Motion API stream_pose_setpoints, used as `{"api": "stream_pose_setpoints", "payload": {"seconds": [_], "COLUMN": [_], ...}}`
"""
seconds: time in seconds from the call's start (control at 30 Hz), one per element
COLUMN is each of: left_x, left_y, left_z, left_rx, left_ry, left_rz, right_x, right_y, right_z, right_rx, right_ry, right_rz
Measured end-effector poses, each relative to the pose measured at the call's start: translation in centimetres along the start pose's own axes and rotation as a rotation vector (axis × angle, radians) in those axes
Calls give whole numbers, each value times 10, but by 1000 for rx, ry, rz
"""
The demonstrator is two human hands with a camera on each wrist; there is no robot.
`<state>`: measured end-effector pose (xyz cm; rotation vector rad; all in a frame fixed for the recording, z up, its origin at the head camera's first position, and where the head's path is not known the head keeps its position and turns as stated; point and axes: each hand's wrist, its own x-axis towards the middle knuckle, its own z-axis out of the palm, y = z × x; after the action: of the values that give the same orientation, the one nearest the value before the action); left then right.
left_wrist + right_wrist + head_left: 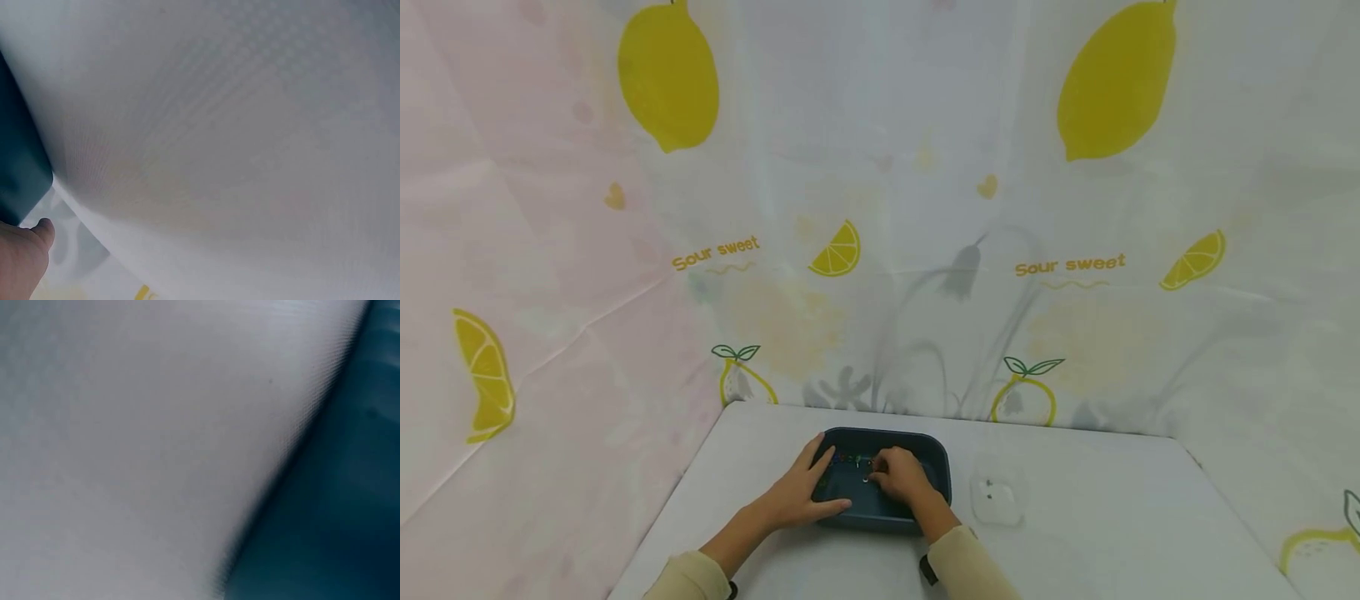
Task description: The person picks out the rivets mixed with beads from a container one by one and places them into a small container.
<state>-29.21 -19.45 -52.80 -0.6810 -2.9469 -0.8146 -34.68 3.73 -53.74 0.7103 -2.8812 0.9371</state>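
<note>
A dark blue rectangular tray [880, 524] stands on the white table in the head view. My left hand [797, 496] rests at its left side, fingers spread along the rim and thumb reaching over the near left part. Inside the tray, several tiny coloured pieces [848, 458] lie in a row toward the back; they are too small to name. My right hand [901, 475] is down in the tray with its fingers curled, thumb and fingertips seeming to pinch a small pale piece [865, 480]. The left wrist view catches part of the left hand [22, 259] against the tray's outer wall.
To the right of the tray sits a clear plastic container [997, 500] with small dark bits in it. White table surface [1097, 517] extends to the right. A lemon-printed cloth [880, 208] hangs behind and at the sides.
</note>
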Motion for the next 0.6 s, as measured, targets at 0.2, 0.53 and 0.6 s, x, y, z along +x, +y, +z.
{"api": "stream_pose_setpoints", "payload": {"seconds": [0.2,0.53,0.6], "left_x": [1,0,1], "left_y": [-1,0,0], "left_z": [0,1,0], "left_rx": [-18,-9,-8], "left_ry": [-1,-4,-6], "left_rz": [-5,-16,-24], "right_x": [0,-1,-1], "right_y": [0,-1,0], "right_z": [-2,-5,-6], "right_rx": [9,54,60], "right_ry": [-15,-8,12], "right_rz": [12,36,43]}}
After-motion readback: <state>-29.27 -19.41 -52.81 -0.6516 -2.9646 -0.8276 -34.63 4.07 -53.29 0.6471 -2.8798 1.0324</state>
